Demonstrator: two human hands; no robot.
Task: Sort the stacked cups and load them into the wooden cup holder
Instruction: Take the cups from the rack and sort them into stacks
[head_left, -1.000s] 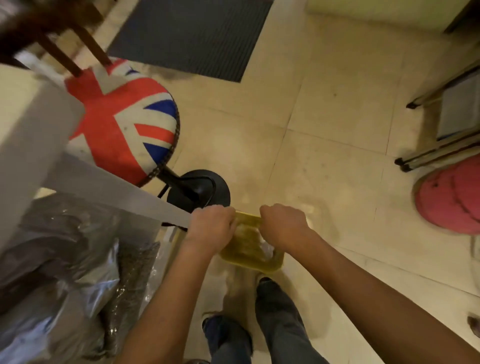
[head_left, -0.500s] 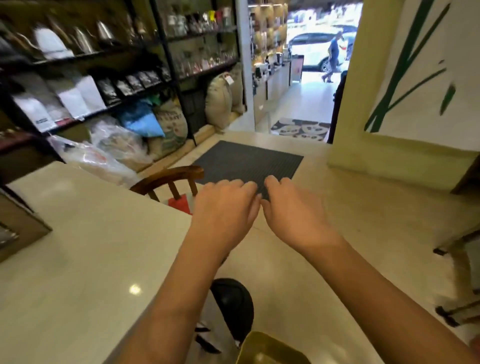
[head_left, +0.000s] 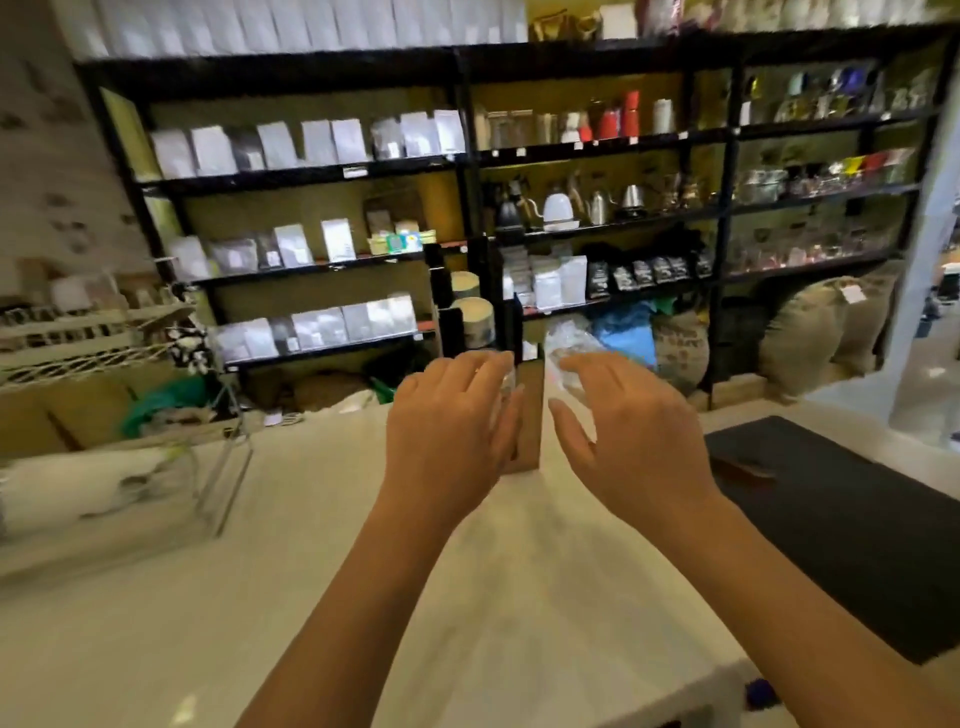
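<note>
both hands have risen over the table, left hand and right hand spread empty beside the wooden cup holder.

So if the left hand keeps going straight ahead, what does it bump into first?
Probably the tall wooden cup holder standing on the table. The left hand reaches toward its side, fingers spread and empty, but blur hides the gap.

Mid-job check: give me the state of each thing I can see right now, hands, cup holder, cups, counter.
Left hand: open, fingers spread, beside the holder; contact unclear.
Right hand: open, raised, apart from the holder.
Wooden cup holder: upright on the counter between the hands.
Stacked cups: standing in the holder's tall slot; count too blurred.
Counter: pale, bare in front of the hands.
Dark mat: flat on the counter's right.
</note>
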